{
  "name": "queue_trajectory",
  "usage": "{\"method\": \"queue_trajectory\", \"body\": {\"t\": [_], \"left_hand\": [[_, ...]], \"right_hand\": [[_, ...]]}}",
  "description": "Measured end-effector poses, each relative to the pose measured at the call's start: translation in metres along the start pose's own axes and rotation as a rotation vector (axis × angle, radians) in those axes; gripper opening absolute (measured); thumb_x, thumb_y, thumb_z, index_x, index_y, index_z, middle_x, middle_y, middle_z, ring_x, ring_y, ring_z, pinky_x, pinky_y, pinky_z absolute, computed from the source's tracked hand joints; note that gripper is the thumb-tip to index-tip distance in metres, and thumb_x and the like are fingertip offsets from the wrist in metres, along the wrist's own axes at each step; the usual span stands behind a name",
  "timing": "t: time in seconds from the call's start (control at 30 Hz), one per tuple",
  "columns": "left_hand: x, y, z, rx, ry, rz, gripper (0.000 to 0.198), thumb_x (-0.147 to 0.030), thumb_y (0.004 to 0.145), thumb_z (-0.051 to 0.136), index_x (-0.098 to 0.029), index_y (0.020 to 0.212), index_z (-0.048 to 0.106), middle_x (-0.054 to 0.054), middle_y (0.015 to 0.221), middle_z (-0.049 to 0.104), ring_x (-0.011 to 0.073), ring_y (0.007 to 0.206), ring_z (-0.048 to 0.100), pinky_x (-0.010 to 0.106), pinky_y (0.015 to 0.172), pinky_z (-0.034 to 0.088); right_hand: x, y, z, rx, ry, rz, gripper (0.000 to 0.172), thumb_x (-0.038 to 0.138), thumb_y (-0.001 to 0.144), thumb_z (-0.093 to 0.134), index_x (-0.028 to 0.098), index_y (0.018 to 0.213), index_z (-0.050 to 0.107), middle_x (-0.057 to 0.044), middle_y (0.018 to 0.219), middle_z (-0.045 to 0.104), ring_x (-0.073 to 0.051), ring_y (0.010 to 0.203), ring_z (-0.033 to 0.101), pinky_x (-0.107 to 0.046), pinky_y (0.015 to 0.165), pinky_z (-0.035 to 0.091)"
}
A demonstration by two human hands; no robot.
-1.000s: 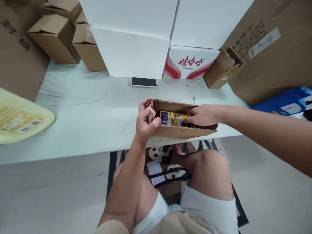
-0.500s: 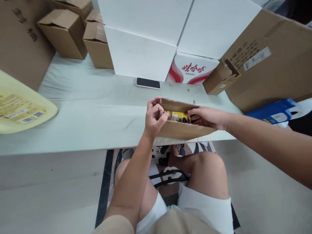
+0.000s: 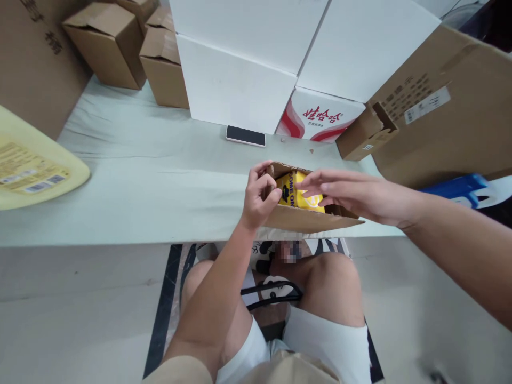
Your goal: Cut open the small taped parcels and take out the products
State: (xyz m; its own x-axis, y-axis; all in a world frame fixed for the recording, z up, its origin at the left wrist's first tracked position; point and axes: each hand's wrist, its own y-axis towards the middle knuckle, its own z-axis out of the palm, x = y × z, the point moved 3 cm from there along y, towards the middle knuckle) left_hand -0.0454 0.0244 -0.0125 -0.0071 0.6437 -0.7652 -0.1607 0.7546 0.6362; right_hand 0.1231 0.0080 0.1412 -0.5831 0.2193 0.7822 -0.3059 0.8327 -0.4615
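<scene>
An open cardboard box rests at the front edge of the table, its mouth facing up. My left hand grips the box's left end, thumb at the near side and fingers over the far rim. Inside the box lies a yellow printed packet with dark lettering reading "COME ON". Over the right part of the packet hovers my right hand, its fingers stretched out and apart, holding nothing. Whether its fingertips touch the packet I cannot tell.
A phone lies flat behind the box. White cartons are stacked at the back. Small brown boxes stand back left, a yellow bottle at left. A small open carton and a blue bottle are at right.
My right hand has come up out of the box and its fingers have straightened. The yellow packet now shows a different face and sits higher. My left hand keeps its grip on the box.
</scene>
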Motion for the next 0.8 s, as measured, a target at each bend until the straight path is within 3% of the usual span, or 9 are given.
{"method": "queue_trajectory", "body": {"t": [0.07, 0.2, 0.3, 0.43, 0.63, 0.8], "left_hand": [[0.0, 0.0, 0.003, 0.004, -0.009, -0.024, 0.035, -0.05, 0.095, 0.056, -0.022, 0.074, 0.053, 0.012, 0.131, 0.055, 0.0272, 0.131, 0.056, 0.046, 0.109, 0.049], [0.001, 0.001, 0.003, 0.022, 0.008, -0.056, 0.034, -0.047, 0.094, 0.056, -0.022, 0.073, 0.051, 0.012, 0.131, 0.057, 0.0276, 0.132, 0.055, 0.046, 0.11, 0.049], [0.002, 0.002, 0.002, 0.035, 0.005, -0.033, 0.035, -0.049, 0.095, 0.055, -0.022, 0.074, 0.051, 0.012, 0.13, 0.057, 0.0282, 0.132, 0.055, 0.047, 0.11, 0.049], [0.004, 0.001, 0.003, 0.03, 0.023, -0.036, 0.034, -0.051, 0.096, 0.054, -0.023, 0.076, 0.051, 0.012, 0.131, 0.056, 0.0283, 0.136, 0.052, 0.048, 0.113, 0.046], [0.008, 0.0, 0.002, 0.073, 0.094, -0.069, 0.03, -0.044, 0.09, 0.064, -0.023, 0.078, 0.047, 0.013, 0.141, 0.052, 0.0309, 0.148, 0.04, 0.051, 0.119, 0.039], [0.001, -0.001, -0.003, 0.107, 0.097, -0.009, 0.022, -0.019, 0.077, 0.065, -0.026, 0.081, 0.044, 0.01, 0.123, 0.061, 0.0284, 0.144, 0.046, 0.047, 0.114, 0.044]], "right_hand": [[-0.008, 0.006, -0.002, -0.032, -0.103, -0.031, 0.038, 0.048, 0.077, 0.072, 0.025, 0.107, 0.073, -0.005, 0.113, 0.072, -0.024, 0.106, 0.065, -0.035, 0.089, 0.053], [-0.027, 0.019, -0.016, -0.232, -0.249, 0.051, 0.038, 0.056, 0.082, 0.067, 0.025, 0.103, 0.072, -0.006, 0.104, 0.074, -0.024, 0.096, 0.066, -0.036, 0.084, 0.052], [-0.026, 0.026, -0.014, -0.223, -0.406, 0.123, 0.048, 0.066, 0.083, 0.064, 0.025, 0.106, 0.07, -0.007, 0.101, 0.073, -0.027, 0.098, 0.065, -0.035, 0.081, 0.051], [-0.014, 0.04, 0.001, -0.245, -0.552, 0.277, 0.06, 0.067, 0.068, 0.077, 0.021, 0.104, 0.063, -0.012, 0.1, 0.069, -0.036, 0.109, 0.062, -0.037, 0.081, 0.05], [-0.011, 0.055, 0.011, -0.26, -0.409, 0.415, 0.067, 0.061, 0.056, 0.086, 0.023, 0.105, 0.059, -0.01, 0.082, 0.063, -0.035, 0.094, 0.064, -0.04, 0.071, 0.049], [-0.013, 0.043, 0.003, -0.328, -0.47, 0.402, 0.072, 0.063, 0.06, 0.083, 0.024, 0.116, 0.059, -0.011, 0.091, 0.067, -0.033, 0.092, 0.065, -0.038, 0.066, 0.05]]}}
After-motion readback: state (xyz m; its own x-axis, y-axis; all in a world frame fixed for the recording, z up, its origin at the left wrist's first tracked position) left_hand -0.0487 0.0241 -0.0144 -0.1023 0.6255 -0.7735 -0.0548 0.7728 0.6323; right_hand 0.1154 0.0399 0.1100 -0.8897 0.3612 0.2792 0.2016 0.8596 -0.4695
